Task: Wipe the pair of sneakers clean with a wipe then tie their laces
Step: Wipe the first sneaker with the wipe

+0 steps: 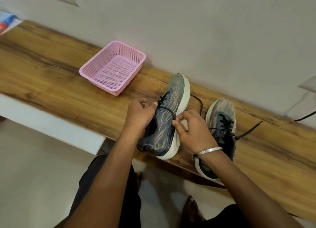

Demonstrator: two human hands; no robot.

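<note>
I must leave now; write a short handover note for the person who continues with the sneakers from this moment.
Left hand: pinches the black lace at the left sneaker's eyelets.
Right hand: pinches the same lace on the other side, pulled across the tongue.
Left sneaker: on the wooden shelf, tilted on its side, no knot yet.
Right sneaker: upright beside it, laces loose, one end lying on the shelf.
Pink basket: to the left, nothing in it. No wipe in view, so I cannot tell if wiping is done.
Left to do: knot the left sneaker, then tie the right.
</note>
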